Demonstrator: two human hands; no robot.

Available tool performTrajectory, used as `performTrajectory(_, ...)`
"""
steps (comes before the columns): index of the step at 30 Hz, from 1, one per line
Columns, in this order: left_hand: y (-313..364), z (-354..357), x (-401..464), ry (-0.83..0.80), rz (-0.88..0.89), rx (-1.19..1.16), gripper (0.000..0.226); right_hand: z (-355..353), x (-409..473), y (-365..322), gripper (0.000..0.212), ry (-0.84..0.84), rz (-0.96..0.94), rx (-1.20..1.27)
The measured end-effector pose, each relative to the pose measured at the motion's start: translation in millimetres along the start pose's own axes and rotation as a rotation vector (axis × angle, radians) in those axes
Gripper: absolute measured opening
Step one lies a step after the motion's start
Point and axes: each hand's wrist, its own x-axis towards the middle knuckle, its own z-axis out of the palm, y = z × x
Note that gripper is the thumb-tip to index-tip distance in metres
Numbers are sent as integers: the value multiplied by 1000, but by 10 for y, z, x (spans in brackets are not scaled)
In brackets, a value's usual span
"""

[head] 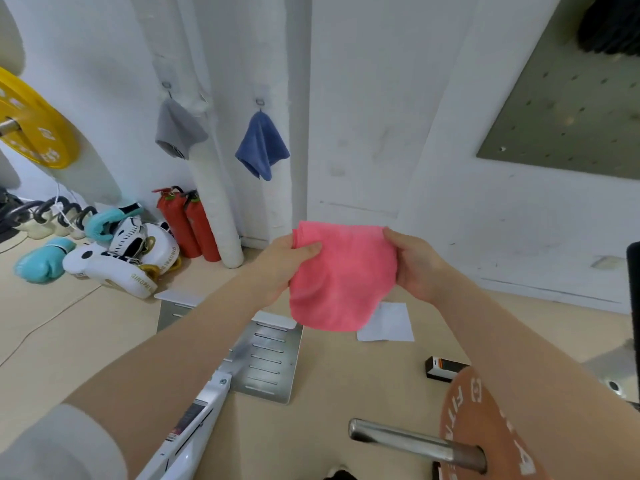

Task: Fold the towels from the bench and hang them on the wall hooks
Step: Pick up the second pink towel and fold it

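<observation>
A pink towel [343, 275] hangs folded in front of me, held up in the air between both hands. My left hand [284, 265] pinches its upper left corner, thumb on the front. My right hand [414, 263] grips its upper right edge. On the white wall ahead, a grey towel [178, 129] hangs from one hook [167, 86] and a blue towel [262, 145] from a second hook [260, 102]. The bench is not in view.
Two red fire extinguishers [188, 223] and a white padded pole [221, 216] stand under the hooks. Boxing gloves [114, 251] lie at the left. A metal base plate [266, 362], a barbell end [415, 441] with a brown plate [485, 427] and white paper [389, 323] sit on the floor below.
</observation>
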Motion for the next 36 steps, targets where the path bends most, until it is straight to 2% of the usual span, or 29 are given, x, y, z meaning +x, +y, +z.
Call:
performTrajectory(2, 70, 33, 97, 114, -22, 25, 24, 12, 59, -59, 30, 11, 48, -228)
performTrajectory(3, 107, 35, 129, 151, -29, -9, 21, 15, 88, -96, 34, 21, 63, -304)
performTrajectory(4, 145, 35, 152, 176, -33, -56, 17, 15, 128, -138, 46, 36, 56, -332)
performTrajectory(6, 197, -22, 192, 132, 28, -63, 13, 10, 211, -224, 58, 67, -23, -239)
performTrajectory(9, 184, -108, 271, -46, 82, 157, 46, 12, 305, -347, 41, 60, -156, -36)
performTrajectory(12, 230, -76, 304, 47, 103, 146, 33, -20, 379, -463, 34, -36, -245, -75)
performTrajectory(16, 355, -91, 364, 201, 214, 145, 20, -104, 379, -604, 49, -66, -285, -489)
performTrajectory(19, 386, -31, 427, 309, 332, 237, 11, -147, 357, -734, 29, -55, -350, -865)
performTrajectory(20, 389, -14, 448, 349, 381, 269, 10, -159, 361, -783, 26, -51, -366, -911)
performTrajectory(22, 434, -8, 465, 352, 442, 238, 4, -159, 359, -874, 25, -75, -335, -830)
performTrajectory(26, 561, 14, 449, 123, 333, 0, 11, -165, 321, -919, 28, -82, -280, -632)
performTrajectory(32, 574, 163, 444, 24, 304, -191, 18, -179, 348, -894, 41, -115, -187, -87)
performTrajectory(34, 526, 179, 453, 44, 263, -246, 27, -179, 342, -856, 41, -174, -164, -22)
performTrajectory(36, 503, 177, 444, 33, 210, -300, 37, -174, 345, -796, 29, -270, -173, -59)
